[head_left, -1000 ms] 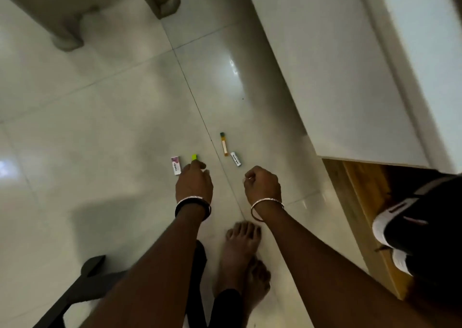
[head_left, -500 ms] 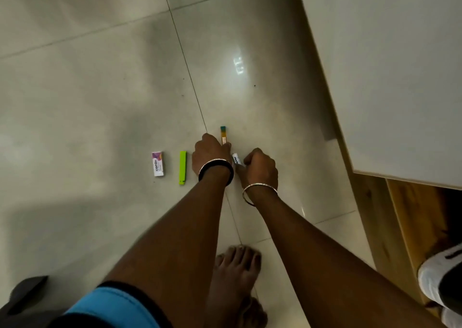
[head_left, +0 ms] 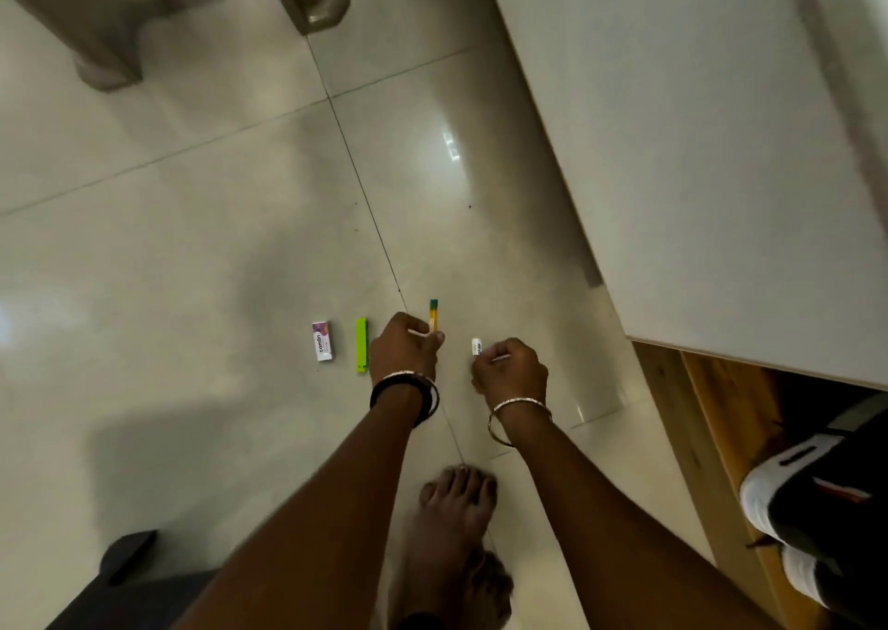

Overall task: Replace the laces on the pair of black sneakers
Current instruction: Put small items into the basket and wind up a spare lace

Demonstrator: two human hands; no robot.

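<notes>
Hands moved apart: left hand [head_left: 406,347] pinches the tube [head_left: 434,313], right hand [head_left: 510,366] grip unclear; sneakers [head_left: 788,504] at 4 o'clock wait untouched

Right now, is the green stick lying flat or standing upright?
Lying flat: the green stick shows its full length against the floor tile.

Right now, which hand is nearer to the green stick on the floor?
Left. The left hand lies just right of the green stick, nearly beside it. The right hand is farther right, beyond the left hand, by a small white piece.
</notes>
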